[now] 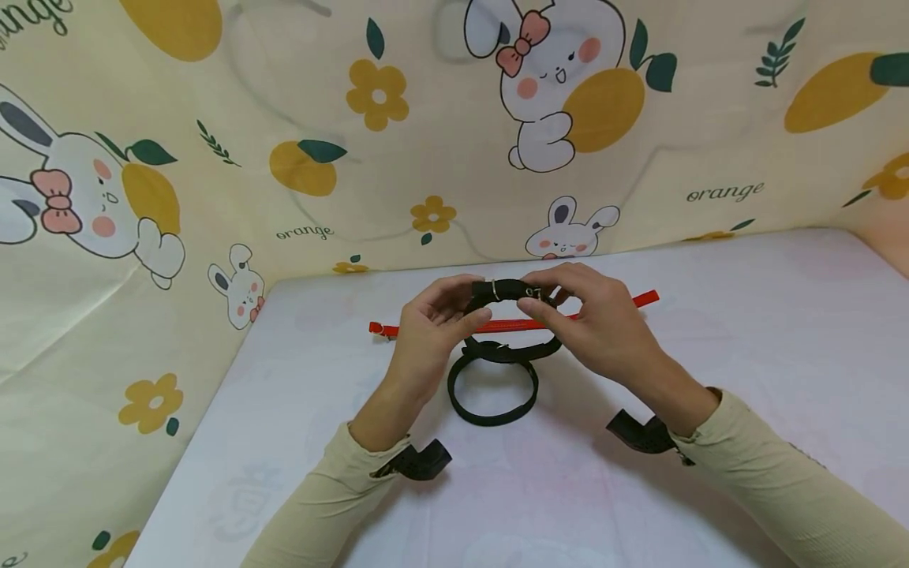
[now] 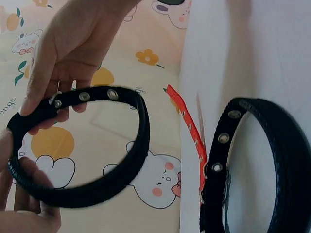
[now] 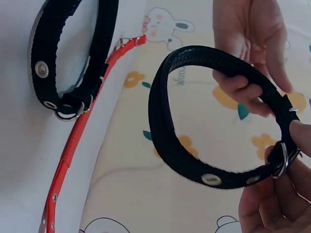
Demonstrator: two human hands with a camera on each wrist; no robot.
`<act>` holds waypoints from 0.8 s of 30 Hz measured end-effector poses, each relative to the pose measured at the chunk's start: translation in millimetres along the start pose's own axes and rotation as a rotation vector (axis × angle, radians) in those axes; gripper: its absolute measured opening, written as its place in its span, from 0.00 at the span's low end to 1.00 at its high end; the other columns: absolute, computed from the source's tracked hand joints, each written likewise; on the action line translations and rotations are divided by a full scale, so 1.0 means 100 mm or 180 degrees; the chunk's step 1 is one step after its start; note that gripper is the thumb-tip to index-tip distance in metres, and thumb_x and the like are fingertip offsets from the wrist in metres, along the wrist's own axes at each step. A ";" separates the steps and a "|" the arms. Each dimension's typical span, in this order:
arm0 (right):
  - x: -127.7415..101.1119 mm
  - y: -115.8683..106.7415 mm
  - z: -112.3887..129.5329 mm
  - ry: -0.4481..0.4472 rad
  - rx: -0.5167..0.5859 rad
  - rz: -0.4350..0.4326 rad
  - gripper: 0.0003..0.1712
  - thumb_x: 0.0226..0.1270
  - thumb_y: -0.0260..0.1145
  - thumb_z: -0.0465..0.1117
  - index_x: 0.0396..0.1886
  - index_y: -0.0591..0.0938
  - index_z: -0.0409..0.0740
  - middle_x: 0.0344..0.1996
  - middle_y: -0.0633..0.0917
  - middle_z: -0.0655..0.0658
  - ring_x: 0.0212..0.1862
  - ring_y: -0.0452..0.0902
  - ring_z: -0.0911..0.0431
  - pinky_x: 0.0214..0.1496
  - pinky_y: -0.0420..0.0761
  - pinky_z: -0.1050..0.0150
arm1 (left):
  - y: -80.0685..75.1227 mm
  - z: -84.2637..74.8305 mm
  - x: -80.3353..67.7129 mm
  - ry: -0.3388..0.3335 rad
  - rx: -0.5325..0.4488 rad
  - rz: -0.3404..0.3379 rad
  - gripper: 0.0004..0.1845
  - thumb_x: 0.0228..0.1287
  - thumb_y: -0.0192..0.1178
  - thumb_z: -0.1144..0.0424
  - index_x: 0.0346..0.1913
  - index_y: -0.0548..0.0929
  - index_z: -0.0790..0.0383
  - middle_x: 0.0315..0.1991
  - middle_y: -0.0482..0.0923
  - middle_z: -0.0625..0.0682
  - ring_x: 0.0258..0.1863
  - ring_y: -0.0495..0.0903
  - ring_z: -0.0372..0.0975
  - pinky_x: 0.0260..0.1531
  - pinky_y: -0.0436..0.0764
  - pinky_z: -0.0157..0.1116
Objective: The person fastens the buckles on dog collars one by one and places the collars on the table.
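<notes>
Both hands hold a black buckle collar (image 1: 510,290), closed into a loop, above the table. My left hand (image 1: 429,323) pinches its left side between thumb and fingers. With thumb and fingers, my right hand (image 1: 600,315) grips the buckle end by the metal ring. Metal eyelets show along the held collar's strap in the left wrist view. A second black collar (image 1: 493,420), also looped, rests on the table below the hands. Behind it a red collar (image 1: 521,324) lies stretched out, partly hidden by the hands and the held collar.
The white tabletop (image 1: 284,442) is backed by a cream cloth (image 1: 398,166) printed with rabbits, oranges and flowers. Black wrist mounts (image 1: 424,461) stick out from both sleeves, low over the table.
</notes>
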State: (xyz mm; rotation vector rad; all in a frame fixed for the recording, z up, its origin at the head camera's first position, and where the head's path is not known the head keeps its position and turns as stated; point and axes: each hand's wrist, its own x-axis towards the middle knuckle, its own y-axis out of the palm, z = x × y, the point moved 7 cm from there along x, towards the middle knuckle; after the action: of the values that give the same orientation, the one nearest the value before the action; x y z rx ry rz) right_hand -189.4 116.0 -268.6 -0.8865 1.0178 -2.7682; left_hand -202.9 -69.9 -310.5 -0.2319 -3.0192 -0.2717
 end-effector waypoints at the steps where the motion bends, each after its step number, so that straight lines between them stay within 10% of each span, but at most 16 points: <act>1: 0.00 -0.01 0.00 -0.0002 0.0022 -0.0006 0.14 0.63 0.73 0.44 0.48 0.86 0.50 0.40 0.87 0.52 0.39 0.79 0.60 0.33 0.77 0.68 | 0.00 0.00 0.00 0.0009 0.0050 0.0028 0.20 0.62 0.65 0.76 0.57 0.80 0.66 0.46 0.81 0.48 0.45 0.79 0.40 0.46 0.81 0.28; 10: 0.03 0.08 -0.13 0.0369 0.0011 0.0810 0.21 0.68 0.68 0.50 0.59 0.81 0.52 0.40 0.86 0.52 0.44 0.80 0.57 0.41 0.77 0.61 | -0.10 -0.03 0.03 0.0184 -0.0059 -0.0158 0.22 0.58 0.65 0.81 0.57 0.79 0.71 0.41 0.85 0.45 0.42 0.85 0.37 0.47 0.84 0.31; 24: 0.06 -0.07 -0.13 0.0416 0.0139 0.0778 0.19 0.67 0.69 0.50 0.56 0.83 0.52 0.36 0.88 0.51 0.39 0.82 0.57 0.41 0.76 0.64 | -0.17 -0.10 0.05 0.0159 -0.0381 -0.0313 0.23 0.64 0.61 0.78 0.62 0.78 0.68 0.39 0.88 0.46 0.37 0.89 0.38 0.55 0.83 0.39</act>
State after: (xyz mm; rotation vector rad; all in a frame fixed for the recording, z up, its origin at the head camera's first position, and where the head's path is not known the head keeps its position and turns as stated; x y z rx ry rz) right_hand -200.4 127.9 -269.6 -0.5404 1.0041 -2.6569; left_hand -209.8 -87.8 -302.6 -0.0843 -2.9724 -0.4604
